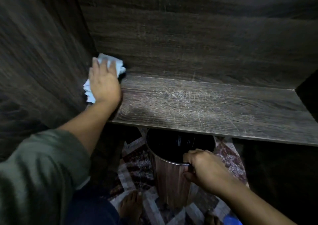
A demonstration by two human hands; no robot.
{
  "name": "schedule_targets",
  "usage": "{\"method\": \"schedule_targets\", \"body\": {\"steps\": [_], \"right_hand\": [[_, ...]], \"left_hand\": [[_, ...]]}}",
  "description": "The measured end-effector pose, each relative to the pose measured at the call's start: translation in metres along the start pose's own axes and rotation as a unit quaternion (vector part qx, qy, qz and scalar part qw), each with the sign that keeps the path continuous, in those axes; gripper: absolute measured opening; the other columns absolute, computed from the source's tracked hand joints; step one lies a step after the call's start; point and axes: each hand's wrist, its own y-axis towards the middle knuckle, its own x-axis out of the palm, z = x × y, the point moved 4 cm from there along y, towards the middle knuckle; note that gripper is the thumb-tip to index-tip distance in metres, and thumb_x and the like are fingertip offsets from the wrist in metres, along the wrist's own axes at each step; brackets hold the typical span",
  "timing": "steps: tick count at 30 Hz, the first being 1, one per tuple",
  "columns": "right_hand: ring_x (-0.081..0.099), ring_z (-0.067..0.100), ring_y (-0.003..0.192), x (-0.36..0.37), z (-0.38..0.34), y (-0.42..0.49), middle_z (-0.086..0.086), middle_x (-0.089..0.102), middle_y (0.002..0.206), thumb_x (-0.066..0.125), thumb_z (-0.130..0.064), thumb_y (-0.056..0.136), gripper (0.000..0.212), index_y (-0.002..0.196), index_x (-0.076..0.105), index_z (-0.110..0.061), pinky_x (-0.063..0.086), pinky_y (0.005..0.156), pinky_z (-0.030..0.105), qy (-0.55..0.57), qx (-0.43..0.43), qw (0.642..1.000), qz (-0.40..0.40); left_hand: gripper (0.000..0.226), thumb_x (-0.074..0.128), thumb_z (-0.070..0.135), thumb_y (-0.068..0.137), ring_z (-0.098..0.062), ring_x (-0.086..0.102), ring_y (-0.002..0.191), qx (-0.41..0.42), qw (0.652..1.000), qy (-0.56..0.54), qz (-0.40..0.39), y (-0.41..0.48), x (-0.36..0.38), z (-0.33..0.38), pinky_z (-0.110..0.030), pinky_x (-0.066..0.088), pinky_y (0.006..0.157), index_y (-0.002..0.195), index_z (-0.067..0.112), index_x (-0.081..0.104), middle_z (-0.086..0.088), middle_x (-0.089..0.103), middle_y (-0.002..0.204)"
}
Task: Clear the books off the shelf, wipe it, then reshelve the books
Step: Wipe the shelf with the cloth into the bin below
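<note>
- The dark wood-grain shelf [206, 104] is bare across its middle and right part, with pale dusty scuffs near the centre and scratches toward the front edge.
- A crumpled white cloth [118, 64] sits right in the back left corner of the shelf, jammed up against the left side panel [43, 61] and the back panel [189, 35].
- The left hand [103, 83] lies flat on top of that cloth, fingers pretty much straight and pressing it down. Bits of cloth poke out past the fingertips and by the wrist.
- The green sleeve [37, 173] on that arm is pushed up above the forearm.
- Below the shelf's front edge, the right hand [204, 168] has fingers curled over the rim of a round metal bin [168, 181] with a dark inside, thumb on the outside.
- The bin stands on a patterned maroon and grey floor [136, 166], with a bare foot [130, 205] just beside its base.
</note>
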Motion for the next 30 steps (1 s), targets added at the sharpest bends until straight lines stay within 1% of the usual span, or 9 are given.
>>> {"method": "schedule_targets", "body": {"steps": [2, 6, 11, 15, 19, 23, 27, 28, 30], "right_hand": [[0.053, 0.017, 0.115, 0.001, 0.003, 0.0, -0.006, 0.061, 0.112, 0.061, -0.035, 0.083, 0.024, 0.104, 0.06, -0.022, 0.038, 0.091, 0.028, 0.009, 0.001, 1.0, 0.004], [0.053, 0.017, 0.113, 0.001, 0.008, -0.002, -0.006, 0.061, 0.11, 0.059, -0.035, 0.084, 0.022, 0.102, 0.061, -0.022, 0.038, 0.09, 0.029, 0.023, 0.008, 1.0, 0.008], [0.053, 0.018, 0.114, -0.003, 0.006, -0.008, -0.004, 0.061, 0.11, 0.06, -0.032, 0.085, 0.021, 0.104, 0.061, -0.022, 0.039, 0.088, 0.029, 0.031, 0.007, 0.999, 0.006], [0.053, 0.018, 0.114, -0.003, 0.011, -0.013, -0.004, 0.061, 0.11, 0.063, -0.034, 0.083, 0.025, 0.105, 0.06, -0.024, 0.039, 0.087, 0.029, 0.045, 0.005, 0.999, 0.006], [0.052, 0.017, 0.113, -0.003, 0.017, -0.014, -0.006, 0.061, 0.11, 0.064, -0.033, 0.082, 0.025, 0.105, 0.059, -0.024, 0.039, 0.086, 0.027, 0.058, 0.007, 0.998, 0.011], [0.054, 0.018, 0.111, -0.002, 0.019, -0.011, -0.005, 0.061, 0.107, 0.066, -0.032, 0.079, 0.025, 0.102, 0.06, -0.024, 0.04, 0.085, 0.028, 0.075, 0.005, 0.997, 0.02], [0.054, 0.018, 0.109, -0.002, 0.02, -0.011, -0.006, 0.06, 0.104, 0.067, -0.033, 0.078, 0.024, 0.098, 0.058, -0.024, 0.04, 0.083, 0.028, 0.075, 0.002, 0.997, 0.031], [0.055, 0.018, 0.108, -0.002, 0.02, -0.012, -0.005, 0.061, 0.103, 0.067, -0.033, 0.078, 0.024, 0.097, 0.058, -0.023, 0.041, 0.082, 0.028, 0.079, 0.003, 0.996, 0.032], [0.055, 0.019, 0.108, -0.002, 0.022, -0.013, -0.005, 0.061, 0.103, 0.068, -0.032, 0.077, 0.024, 0.098, 0.059, -0.023, 0.042, 0.083, 0.029, 0.084, 0.005, 0.996, 0.033]], "left_hand": [[0.051, 0.041, 0.018, 0.099, -0.036, 0.015, 0.145, 0.002, 0.996, 0.065, -0.068, 0.009, 0.014, -0.012, -0.042, 0.015, 0.114, 0.145, -0.003, 0.033, -0.024, 0.023, 0.154], [0.076, 0.039, 0.041, 0.097, -0.033, 0.01, 0.147, -0.043, 0.984, 0.037, -0.167, 0.004, 0.028, 0.0, -0.038, 0.014, 0.119, 0.149, -0.009, 0.016, -0.024, 0.007, 0.158], [0.076, 0.047, 0.049, 0.091, -0.037, 0.042, 0.13, -0.138, 0.972, -0.005, -0.19, 0.02, 0.018, 0.007, -0.039, 0.035, 0.106, 0.14, -0.007, 0.034, -0.025, 0.039, 0.141], [0.069, 0.056, 0.056, 0.084, -0.037, 0.052, 0.122, -0.161, 0.965, -0.029, -0.205, 0.03, 0.009, -0.01, -0.039, 0.042, 0.099, 0.131, 0.005, 0.051, -0.019, 0.054, 0.133], [0.042, 0.065, 0.048, 0.083, -0.028, 0.059, 0.114, -0.15, 0.958, -0.176, -0.173, -0.009, -0.001, 0.016, -0.03, 0.044, 0.093, 0.118, 0.025, 0.065, -0.007, 0.065, 0.121], [0.024, 0.061, 0.033, 0.09, -0.029, 0.064, 0.097, -0.053, 0.955, -0.257, -0.141, -0.044, -0.003, 0.074, -0.03, 0.046, 0.077, 0.111, 0.023, 0.068, -0.006, 0.071, 0.102], [0.029, 0.055, 0.027, 0.092, -0.037, 0.057, 0.106, -0.115, 0.98, -0.162, 0.031, -0.02, -0.024, 0.05, -0.041, 0.045, 0.085, 0.117, 0.015, 0.063, -0.015, 0.063, 0.116], [0.032, 0.054, 0.029, 0.092, -0.038, 0.053, 0.111, -0.127, 0.985, -0.117, 0.031, -0.012, -0.022, 0.034, -0.043, 0.043, 0.089, 0.119, 0.012, 0.061, -0.015, 0.058, 0.123], [0.044, 0.052, 0.04, 0.092, -0.038, 0.046, 0.119, -0.118, 0.992, -0.032, -0.043, -0.004, -0.005, 0.002, -0.046, 0.042, 0.096, 0.125, 0.012, 0.058, -0.014, 0.049, 0.134]]}}
